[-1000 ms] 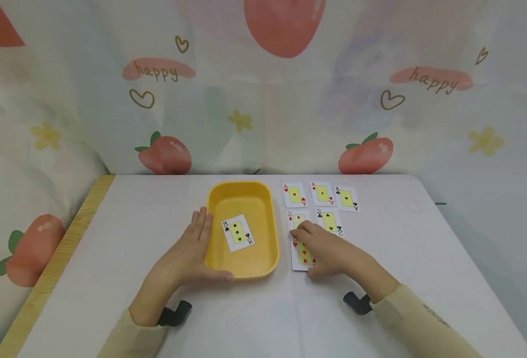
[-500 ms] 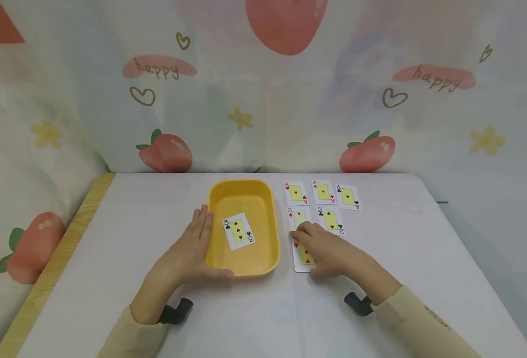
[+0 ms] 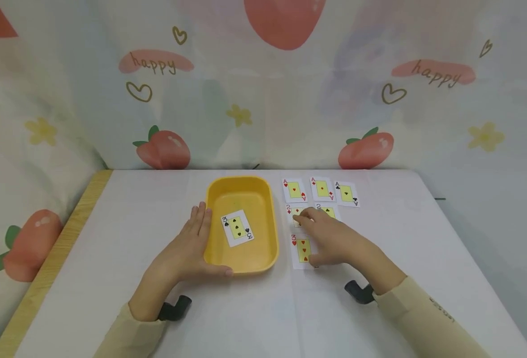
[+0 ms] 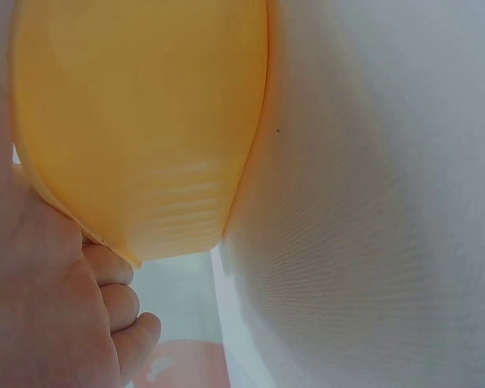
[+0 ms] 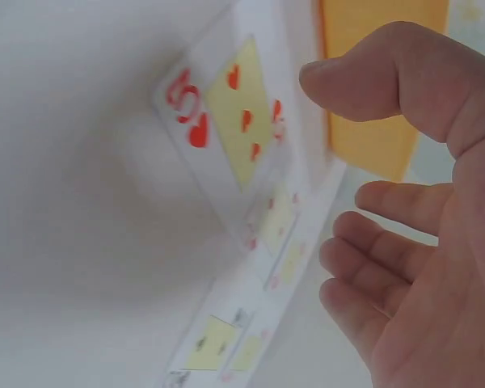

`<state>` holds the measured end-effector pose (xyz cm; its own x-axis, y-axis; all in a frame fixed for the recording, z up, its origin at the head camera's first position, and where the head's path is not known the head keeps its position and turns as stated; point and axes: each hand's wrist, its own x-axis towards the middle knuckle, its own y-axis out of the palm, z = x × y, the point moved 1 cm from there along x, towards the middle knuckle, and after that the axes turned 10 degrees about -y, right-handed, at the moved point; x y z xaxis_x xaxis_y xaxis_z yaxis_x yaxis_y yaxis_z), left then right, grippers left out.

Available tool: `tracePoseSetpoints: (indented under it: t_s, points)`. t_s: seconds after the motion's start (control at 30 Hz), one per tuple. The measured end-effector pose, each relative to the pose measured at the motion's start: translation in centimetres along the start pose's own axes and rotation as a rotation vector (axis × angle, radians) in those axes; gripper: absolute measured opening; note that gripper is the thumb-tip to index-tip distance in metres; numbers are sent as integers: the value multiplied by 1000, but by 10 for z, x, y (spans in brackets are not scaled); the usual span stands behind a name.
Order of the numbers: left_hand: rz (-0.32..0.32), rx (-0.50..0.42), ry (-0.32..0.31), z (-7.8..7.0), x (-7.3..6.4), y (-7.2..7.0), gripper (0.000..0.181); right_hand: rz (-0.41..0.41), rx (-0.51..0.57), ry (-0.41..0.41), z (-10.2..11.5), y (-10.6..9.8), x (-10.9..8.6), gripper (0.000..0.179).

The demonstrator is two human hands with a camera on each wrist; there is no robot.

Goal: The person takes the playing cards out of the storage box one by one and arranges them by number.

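My left hand (image 3: 184,248) rests against a yellow plastic tray (image 3: 254,199), fingers straight along its left rim and thumb along the near edge. In the left wrist view the tray's outer wall (image 4: 162,113) fills the upper middle. A three of spades (image 3: 237,228) lies face up in the tray. Over the three of hearts (image 3: 301,253), right of the tray, hovers my right hand (image 3: 337,241), thumb and fingers apart. The right wrist view shows a gap between this hand and the card (image 5: 218,129). Above it lie the two of diamonds (image 3: 290,219) and the two of clubs (image 3: 330,210), both partly covered by the right hand.
Behind the twos, the ace of hearts (image 3: 294,190), ace of diamonds (image 3: 322,189) and ace of clubs (image 3: 346,193) form a row. A white cloth (image 3: 245,318) covers the table, with a wooden edge (image 3: 52,258) bare at left. A patterned curtain (image 3: 263,109) hangs behind.
My right hand has come off the three of hearts and opened its fingers, leaving that card flat below the two of diamonds. My left hand has stayed on the tray.
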<state>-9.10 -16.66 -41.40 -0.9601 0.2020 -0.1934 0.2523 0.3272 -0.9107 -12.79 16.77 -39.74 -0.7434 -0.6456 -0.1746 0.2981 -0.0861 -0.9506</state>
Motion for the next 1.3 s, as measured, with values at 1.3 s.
tracePoseSetpoints:
  t_s: [1.3]
  points:
    - [-9,2,36,1,0,-1,148,154,-85,-308,80,-9,119,82]
